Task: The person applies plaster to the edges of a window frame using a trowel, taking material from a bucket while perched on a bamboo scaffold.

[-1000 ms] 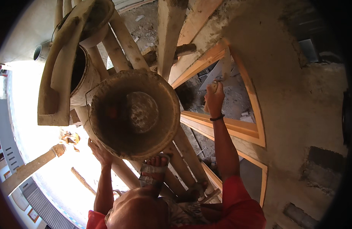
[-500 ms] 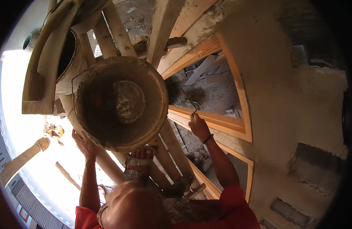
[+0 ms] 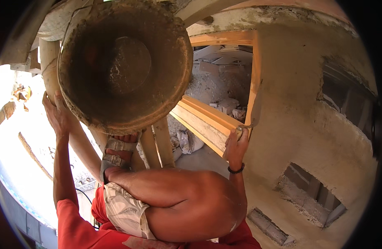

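My left hand (image 3: 58, 114) grips a round wooden scaffold pole (image 3: 49, 62) just left of a big round pan (image 3: 176, 93) crusted with dried mortar. My right hand (image 3: 235, 147), a dark band on its wrist, holds a trowel (image 3: 254, 108) by the handle. The blade lies flat against the plastered wall (image 3: 307, 124), at the lower right corner of a wooden window frame (image 3: 207, 124). My bent knee (image 3: 191, 203) fills the lower middle, and my sandalled foot (image 3: 116, 151) rests on the poles under the pan.
Upright wooden poles (image 3: 162, 143) stand between my foot and the window. Rubble and sacks (image 3: 186, 141) lie inside the opening. Rectangular recesses (image 3: 311, 199) are cut into the wall at lower right. Far below on the left is bright ground (image 3: 16, 137).
My right hand came down from the upper window frame to its lower right corner with the trowel. The view has moved in closer, so the pan looks larger. My left hand stays on the pole.
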A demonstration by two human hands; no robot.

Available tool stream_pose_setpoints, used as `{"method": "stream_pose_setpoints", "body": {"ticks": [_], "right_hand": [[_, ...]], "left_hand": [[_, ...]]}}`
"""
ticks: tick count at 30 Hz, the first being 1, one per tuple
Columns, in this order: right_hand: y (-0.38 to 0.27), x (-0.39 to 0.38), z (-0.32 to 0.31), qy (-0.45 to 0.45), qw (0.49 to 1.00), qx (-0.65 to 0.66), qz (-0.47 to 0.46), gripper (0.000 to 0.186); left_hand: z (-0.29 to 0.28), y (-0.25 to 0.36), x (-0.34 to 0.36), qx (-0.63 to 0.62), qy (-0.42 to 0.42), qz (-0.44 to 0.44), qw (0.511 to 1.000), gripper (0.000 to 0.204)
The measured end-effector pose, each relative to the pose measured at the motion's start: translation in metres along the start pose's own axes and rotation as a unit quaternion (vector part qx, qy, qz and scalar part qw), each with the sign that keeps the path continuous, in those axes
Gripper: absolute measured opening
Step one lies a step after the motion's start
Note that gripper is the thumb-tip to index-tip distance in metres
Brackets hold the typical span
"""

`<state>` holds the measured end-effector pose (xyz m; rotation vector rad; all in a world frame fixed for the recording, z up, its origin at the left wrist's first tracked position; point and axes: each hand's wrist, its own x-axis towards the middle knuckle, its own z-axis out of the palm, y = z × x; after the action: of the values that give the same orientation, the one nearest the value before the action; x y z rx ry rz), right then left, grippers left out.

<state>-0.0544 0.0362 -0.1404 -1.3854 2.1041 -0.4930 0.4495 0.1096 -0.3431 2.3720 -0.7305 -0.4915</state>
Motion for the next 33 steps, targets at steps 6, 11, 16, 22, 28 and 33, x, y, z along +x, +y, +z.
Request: {"method": "stream_pose_setpoints", "body": {"ticks": [6,11,16,22,28,33], "right_hand": [[-0.005,0.025,-0.002,0.026,0.997,-0.073,-0.029,0.026],[-0.01,0.043,-0.004,0.032,0.99,-0.127,-0.051,0.027],[-0.022,0.06,0.001,0.018,0.988,-0.139,-0.064,0.03],[-0.022,0.079,-0.001,0.034,0.979,-0.188,-0.068,0.034],[-0.027,0.089,0.0,0.028,0.982,-0.183,-0.044,0.034],[-0.024,0.094,0.0,0.038,0.98,-0.191,-0.046,0.034]], "left_hand": [[-0.003,-0.017,-0.001,-0.01,-0.002,0.034,0.999,0.065],[0.002,-0.027,-0.001,0.001,-0.017,0.054,0.998,0.061],[0.0,-0.034,0.001,0.007,-0.029,0.091,0.995,0.06],[-0.001,-0.039,0.003,0.015,-0.029,0.12,0.992,0.062],[-0.003,-0.035,0.001,0.006,-0.04,0.106,0.994,0.065],[0.0,-0.042,0.003,0.016,-0.035,0.122,0.992,0.066]]}}
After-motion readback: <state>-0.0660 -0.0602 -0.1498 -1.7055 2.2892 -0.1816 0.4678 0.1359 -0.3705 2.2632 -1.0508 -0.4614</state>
